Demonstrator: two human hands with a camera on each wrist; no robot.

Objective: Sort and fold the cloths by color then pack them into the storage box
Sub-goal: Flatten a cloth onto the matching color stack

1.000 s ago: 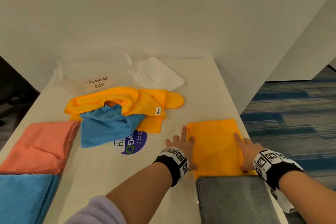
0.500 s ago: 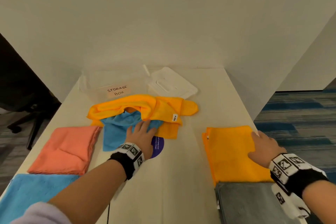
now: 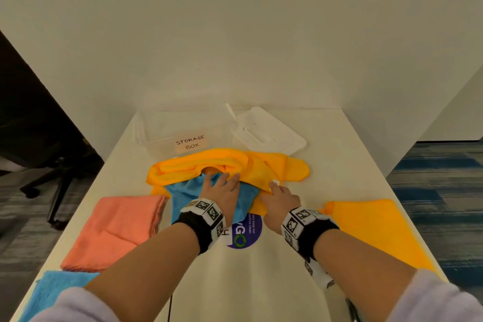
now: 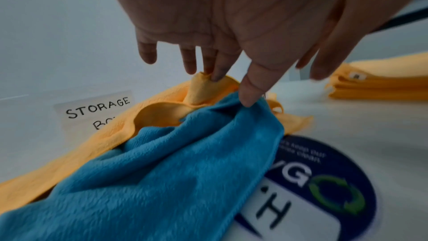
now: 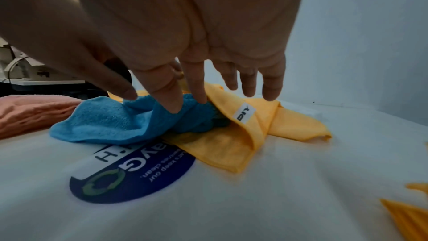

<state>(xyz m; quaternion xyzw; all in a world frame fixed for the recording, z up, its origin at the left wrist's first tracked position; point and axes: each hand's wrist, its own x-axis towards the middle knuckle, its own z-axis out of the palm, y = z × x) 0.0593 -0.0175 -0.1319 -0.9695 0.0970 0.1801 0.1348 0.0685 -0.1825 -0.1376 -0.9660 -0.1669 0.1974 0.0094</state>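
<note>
Right now the white bench (image 3: 326, 172) holds everything, and it runs up to a plain wall at its far edge. Against that far edge sits the clear storage box (image 3: 167, 133), with a paper label that says STORAGE BOX, and its white lid (image 3: 269, 133) lies flat just beside it, toward the far right corner.

Along the right edge of the bench lies a folded orange cloth (image 3: 376, 230). By the left edge lies a folded pink cloth (image 3: 117, 230), and a folded blue cloth (image 3: 57, 290) sits at the near left corner, touching the pink one.

In the middle of the bench, just in front of the box, is a loose pile. A crumpled orange cloth (image 3: 235, 162) makes up the top and back of it, and a small white tag shows on its edge. A crumpled blue cloth (image 3: 185, 193) pokes out from under it on the near side and covers part of a round dark blue sticker (image 3: 244, 232).

Both hands reach into this pile, side by side. The left hand (image 3: 222, 191) rests on the blue cloth with fingers straight and spread, so its grip is loose and holds nothing. The right hand (image 3: 281, 201) also has straight fingers; its tips press where the blue cloth meets the orange one, with nothing pinched.
</note>
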